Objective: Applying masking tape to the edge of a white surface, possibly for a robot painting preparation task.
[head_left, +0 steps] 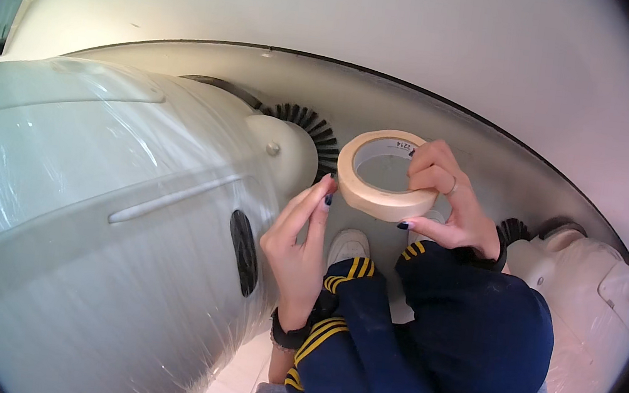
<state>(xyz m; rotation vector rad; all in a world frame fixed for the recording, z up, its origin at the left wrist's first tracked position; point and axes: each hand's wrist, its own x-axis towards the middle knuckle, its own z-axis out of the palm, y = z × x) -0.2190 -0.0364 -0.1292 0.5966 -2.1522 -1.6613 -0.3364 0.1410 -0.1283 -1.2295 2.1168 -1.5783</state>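
Observation:
A roll of cream masking tape (378, 201) with a white inner core is held up in front of me, tilted so its flat ring shows. My right hand (450, 196) grips its right side, with fingers through the core and the thumb under the outer edge. At the roll's left edge is my left hand (297, 245), its thumb and fingertips pinched together right by the tape. Whether a tape end lies between those fingertips is too small to make out. Both hands have dark-painted nails, and dark bands circle the wrists.
To the left stands a large pale machine body (96, 210) wrapped in clear plastic film, with a black round brush (303, 124) at its end. Another wrapped body (599, 287) is at the right. A white curved wall (351, 14) rises ahead. My bent knees (470, 331) are below my hands.

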